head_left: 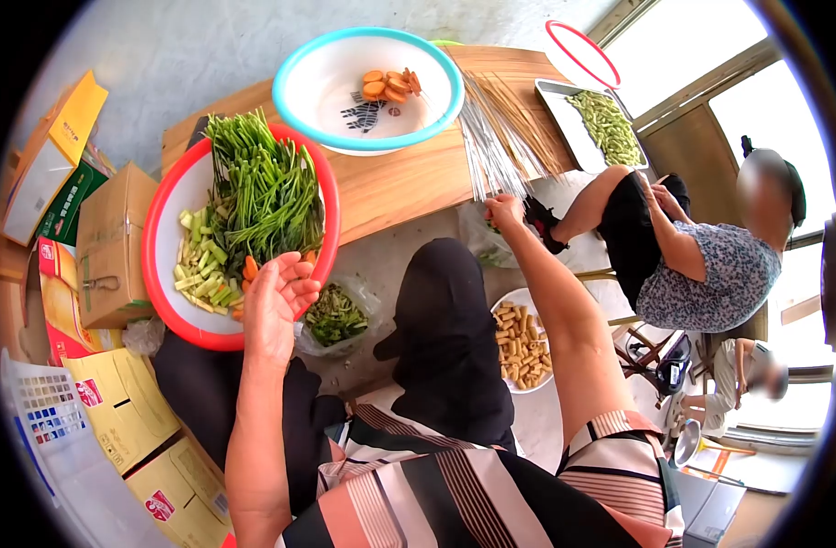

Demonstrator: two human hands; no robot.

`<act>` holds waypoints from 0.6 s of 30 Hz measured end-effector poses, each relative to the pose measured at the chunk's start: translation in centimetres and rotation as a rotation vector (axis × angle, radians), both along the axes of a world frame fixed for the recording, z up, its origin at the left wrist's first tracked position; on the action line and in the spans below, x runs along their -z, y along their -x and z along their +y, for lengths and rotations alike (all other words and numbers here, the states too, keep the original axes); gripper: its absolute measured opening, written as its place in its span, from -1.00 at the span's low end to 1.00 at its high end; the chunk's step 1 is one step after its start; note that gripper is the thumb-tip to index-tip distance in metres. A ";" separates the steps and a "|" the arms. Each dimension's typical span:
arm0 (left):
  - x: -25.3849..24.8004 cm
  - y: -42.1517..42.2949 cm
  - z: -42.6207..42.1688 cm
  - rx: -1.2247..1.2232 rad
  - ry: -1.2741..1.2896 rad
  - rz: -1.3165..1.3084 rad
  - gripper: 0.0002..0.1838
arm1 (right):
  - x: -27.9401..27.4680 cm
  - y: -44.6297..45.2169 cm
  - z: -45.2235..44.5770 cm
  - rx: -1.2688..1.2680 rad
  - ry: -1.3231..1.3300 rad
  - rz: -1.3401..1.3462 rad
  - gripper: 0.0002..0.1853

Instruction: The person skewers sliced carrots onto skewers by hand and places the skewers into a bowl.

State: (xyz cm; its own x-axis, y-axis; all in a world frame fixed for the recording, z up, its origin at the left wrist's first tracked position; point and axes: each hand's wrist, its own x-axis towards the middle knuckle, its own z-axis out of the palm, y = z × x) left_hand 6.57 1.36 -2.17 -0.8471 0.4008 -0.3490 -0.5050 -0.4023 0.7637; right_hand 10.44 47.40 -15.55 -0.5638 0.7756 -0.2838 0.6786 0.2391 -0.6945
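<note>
My left hand [285,297] is held palm up over the near edge of a red-rimmed basin [167,310], fingers loosely curled and apart, with nothing seen in it. That basin holds a heap of long green stems with leaves [263,178], cut pale green stalk pieces [203,265] and some orange carrot pieces [251,268]. At the table edge, my right hand [503,212] is closed at the near ends of the metal skewers [484,137], pinching a skewer. Beside those lie bamboo skewers [520,119]. A blue-rimmed basin [313,82] behind holds carrot slices [386,86].
A tray of green pieces [610,128] is on the right of the wooden table [409,187]. Below are a bag of greens [336,315] and a plate of tan rolls [523,347]. Cardboard boxes [116,237] stand left; a seated person [701,274] is at right.
</note>
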 end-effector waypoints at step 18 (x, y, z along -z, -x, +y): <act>-0.2 -0.2 -0.1 0.032 -0.008 0.057 -0.62 | -6.4 -1.0 -3.6 0.102 0.977 0.336 -0.85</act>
